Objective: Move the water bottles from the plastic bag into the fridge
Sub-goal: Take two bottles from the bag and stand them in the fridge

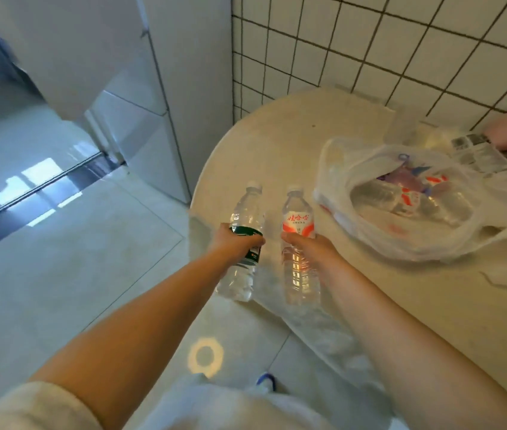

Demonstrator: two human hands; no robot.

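A closed white fridge (140, 97) stands at the left, beside a round cream table (277, 150). Two clear water bottles with white caps are held upright over the table's near edge, side by side and just apart. The left hand (235, 242) grips the green-labelled bottle (242, 243) around its middle. The right hand (311, 248) grips the red-and-white-labelled bottle (298, 243) the same way. To the right, a translucent white plastic bag (416, 197) lies open on the table, holding more bottles on their sides; their number cannot be counted.
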